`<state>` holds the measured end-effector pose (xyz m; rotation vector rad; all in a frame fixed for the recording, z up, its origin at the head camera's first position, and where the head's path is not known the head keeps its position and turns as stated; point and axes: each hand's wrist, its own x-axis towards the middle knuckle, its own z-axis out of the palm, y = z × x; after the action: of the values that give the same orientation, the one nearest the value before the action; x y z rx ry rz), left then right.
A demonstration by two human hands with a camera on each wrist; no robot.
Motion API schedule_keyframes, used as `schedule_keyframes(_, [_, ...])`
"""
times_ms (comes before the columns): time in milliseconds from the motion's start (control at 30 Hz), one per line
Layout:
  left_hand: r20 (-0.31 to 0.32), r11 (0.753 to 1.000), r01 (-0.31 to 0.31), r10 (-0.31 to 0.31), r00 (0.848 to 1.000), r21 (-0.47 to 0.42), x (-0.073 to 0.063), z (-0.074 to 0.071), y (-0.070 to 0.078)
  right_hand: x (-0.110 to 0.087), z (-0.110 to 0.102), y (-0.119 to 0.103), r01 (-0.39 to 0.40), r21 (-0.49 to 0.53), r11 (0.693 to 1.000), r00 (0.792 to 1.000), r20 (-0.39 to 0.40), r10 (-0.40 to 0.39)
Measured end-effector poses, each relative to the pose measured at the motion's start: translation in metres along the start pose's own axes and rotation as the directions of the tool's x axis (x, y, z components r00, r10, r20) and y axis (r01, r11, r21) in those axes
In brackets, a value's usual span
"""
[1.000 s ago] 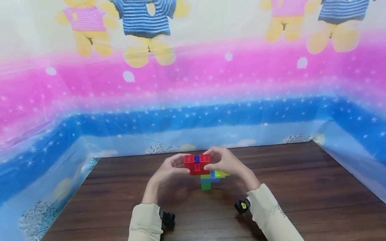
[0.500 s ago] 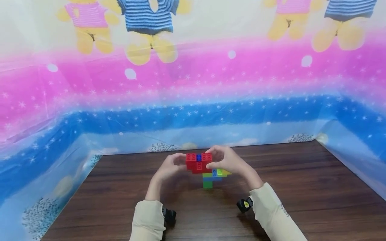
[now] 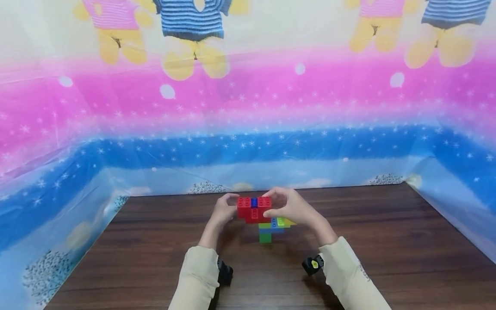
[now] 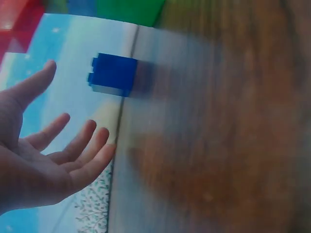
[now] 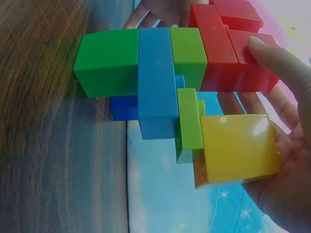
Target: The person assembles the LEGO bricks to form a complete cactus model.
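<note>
A build of toy building bricks [image 5: 158, 77] stands on the table, with green, blue, lime and yellow bricks below and beside its red top. In the head view, the red bricks [image 3: 248, 216] flank a dark blue brick [image 3: 254, 202]. My right hand [image 3: 292, 207] grips the red part from the right, thumb [image 5: 274, 58] on a red brick. To the left of the build is my left hand [image 3: 224, 211]; the left wrist view shows its fingers [image 4: 80, 141] spread and relaxed, holding nothing. A separate-looking blue brick [image 4: 115, 73] sits beyond those fingers.
The dark wooden table [image 3: 155, 258] lies under both arms. A patterned pink and blue cloth [image 3: 248, 146] hangs behind it and along its sides. Black wrist cameras [image 3: 311, 265] are strapped near both sleeves.
My left hand has let go of the red bricks and shifted back, its forearm swinging slightly right. The right hand keeps its hold, and the build stays nearly in place.
</note>
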<state>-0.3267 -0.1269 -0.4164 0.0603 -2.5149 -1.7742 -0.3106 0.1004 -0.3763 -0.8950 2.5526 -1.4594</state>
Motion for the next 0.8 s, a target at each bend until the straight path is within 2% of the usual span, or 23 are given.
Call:
schedule_keyframes(133, [0.042, 0.996, 0.083, -0.084, 0.996, 0.025, 0.008, 0.004, -0.002, 0.000, 0.002, 0.000, 0.000, 0.003, 1.000, 1.000, 0.007, 0.000])
schedule_keyframes(267, [0.075, 0.994, 0.107, -0.107, 0.991, 0.007, 0.014, 0.008, -0.001, -0.001, 0.003, 0.002, -0.005, 0.018, 1.000, 1.000, 0.005, 0.005])
schedule_keyframes(467, [0.061, 0.987, 0.153, -0.150, 0.987, -0.044, 0.022, 0.015, 0.005, 0.000, 0.002, 0.000, -0.014, 0.009, 1.000, 1.000, -0.007, 0.014])
schedule_keyframes(500, [0.053, 0.988, 0.149, -0.147, 0.988, -0.040, 0.027, 0.017, 0.001, 0.000, 0.002, 0.000, -0.014, 0.004, 1.000, 1.000, -0.009, 0.014])
schedule_keyframes(533, [0.053, 0.993, 0.104, -0.102, 0.993, -0.050, 0.039, 0.019, -0.013, 0.000, 0.002, 0.000, -0.016, 0.000, 1.000, 1.000, -0.012, 0.016])
schedule_keyframes(600, [0.059, 0.995, 0.085, -0.081, 0.995, -0.059, 0.063, 0.024, -0.040, 0.001, 0.002, 0.000, -0.012, -0.012, 1.000, 1.000, -0.016, 0.012])
schedule_keyframes(633, [0.062, 0.996, 0.063, -0.059, 0.996, -0.065, 0.067, 0.024, -0.046, 0.001, 0.002, 0.000, -0.008, -0.013, 1.000, 1.000, -0.016, 0.007])
schedule_keyframes(733, [0.088, 0.993, -0.031, 0.041, 0.995, -0.111, 0.114, 0.034, -0.103, 0.002, 0.002, 0.001, -0.007, -0.010, 1.000, 1.000, -0.018, 0.007])
schedule_keyframes(767, [0.100, 0.992, -0.007, 0.020, 0.995, -0.122, 0.118, 0.035, -0.105, 0.002, 0.002, 0.001, -0.003, -0.009, 1.000, 1.000, -0.017, 0.003])
schedule_keyframes(800, [0.099, 0.991, -0.015, 0.028, 0.995, -0.131, 0.123, 0.036, -0.110, 0.002, 0.002, 0.001, -0.001, -0.004, 1.000, 1.000, -0.016, 0.001])
